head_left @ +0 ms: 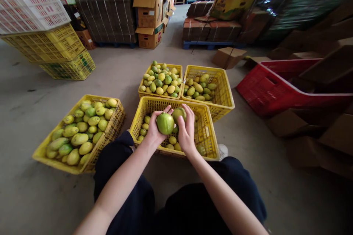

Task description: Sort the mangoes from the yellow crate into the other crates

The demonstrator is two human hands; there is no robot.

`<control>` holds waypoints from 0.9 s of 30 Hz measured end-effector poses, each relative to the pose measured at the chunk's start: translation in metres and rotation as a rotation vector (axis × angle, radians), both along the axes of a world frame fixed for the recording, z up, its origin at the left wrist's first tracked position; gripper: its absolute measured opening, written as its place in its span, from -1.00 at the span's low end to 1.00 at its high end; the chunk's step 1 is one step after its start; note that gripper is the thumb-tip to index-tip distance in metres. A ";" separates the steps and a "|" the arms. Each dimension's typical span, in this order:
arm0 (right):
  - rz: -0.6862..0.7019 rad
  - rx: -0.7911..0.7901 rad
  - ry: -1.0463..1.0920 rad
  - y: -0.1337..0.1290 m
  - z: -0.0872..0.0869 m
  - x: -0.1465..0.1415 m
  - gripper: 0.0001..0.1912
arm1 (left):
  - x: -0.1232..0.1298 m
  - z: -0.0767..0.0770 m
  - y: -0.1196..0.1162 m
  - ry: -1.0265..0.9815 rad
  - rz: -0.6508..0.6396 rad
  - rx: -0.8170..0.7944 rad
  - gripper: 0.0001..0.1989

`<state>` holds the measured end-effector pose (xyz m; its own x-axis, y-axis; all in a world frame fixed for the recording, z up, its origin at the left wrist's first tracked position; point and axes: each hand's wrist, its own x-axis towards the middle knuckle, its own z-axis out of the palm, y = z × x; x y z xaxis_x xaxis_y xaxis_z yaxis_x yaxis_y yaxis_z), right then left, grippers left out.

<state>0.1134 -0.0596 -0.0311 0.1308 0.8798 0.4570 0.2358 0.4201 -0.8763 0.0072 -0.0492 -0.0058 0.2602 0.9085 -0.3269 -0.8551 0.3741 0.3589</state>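
Note:
My left hand [155, 129] is closed round a large green citrus fruit [165, 123]. Beside it, my right hand [188, 129] holds a second green fruit [178, 114], partly hidden by its fingers. Both hands are over the near yellow crate [210, 137], which has several yellow-green fruits [173, 140] low inside. Behind it stand a crate heaped with green and yellow fruits [161, 82] and a partly filled yellow crate [224, 88]. Another full crate [62, 167] of lemon-like fruits sits at the left.
A red crate [264, 90] with cardboard in it stands at the right, near loose cardboard boxes [228, 57]. Stacked white and yellow crates [52, 44] are at the upper left. Wrapped pallets and box stacks [149, 18] line the back.

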 end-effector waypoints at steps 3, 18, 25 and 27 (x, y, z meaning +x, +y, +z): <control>0.151 0.012 -0.174 -0.006 -0.005 -0.008 -0.50 | 0.001 -0.003 -0.004 0.034 0.036 0.010 -0.52; -0.006 0.906 -0.671 -0.022 -0.006 -0.002 -0.70 | -0.010 0.005 -0.003 0.057 0.018 0.033 -0.53; -0.140 0.768 -0.555 -0.001 -0.005 0.023 -0.43 | -0.024 0.005 -0.001 0.030 0.116 0.112 -0.67; -0.113 0.619 -0.441 -0.002 -0.001 0.024 -0.39 | -0.024 0.004 -0.001 0.052 0.132 0.122 -0.69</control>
